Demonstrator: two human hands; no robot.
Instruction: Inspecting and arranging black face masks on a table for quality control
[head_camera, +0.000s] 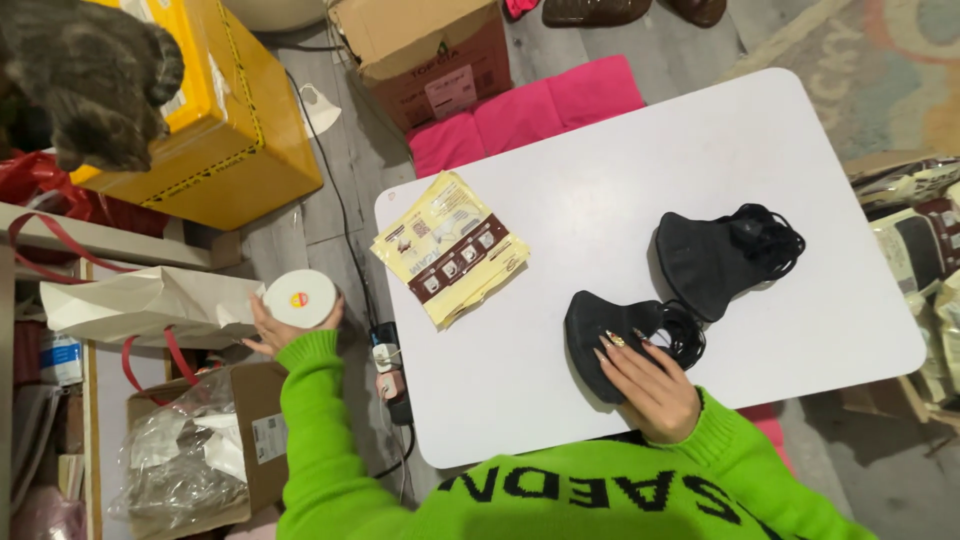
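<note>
White table (640, 160), rounded at the corners, is standing over a grey floor and carrying three groups of things. Yellow box (235, 130) is sitting on the floor to the table's left, with a grey cat (95, 75) perching at its near corner. Brown carton (430, 55) is lying beyond the table's far left corner, its top flaps partly raised and its contents hidden. A second carton (255, 440), low on the left, is holding crumpled clear plastic (185, 455). White bag (140, 305) with red handles is lying on its side just above that carton.

On the table, a fanned stack of yellow packets (450, 245) is lying near the left edge. Two black masks are lying well apart from the packets: the far mask (715, 260) with its ear loops bunched at its right, and the near mask (610, 335), folded, close to the front edge.

Right hand (650, 385) is resting flat on the near mask, fingers spread narrowly, gripping nothing. Left hand (285, 320) is reaching off the table's left side, fingers curling round a white tape roll (300, 298).
</note>
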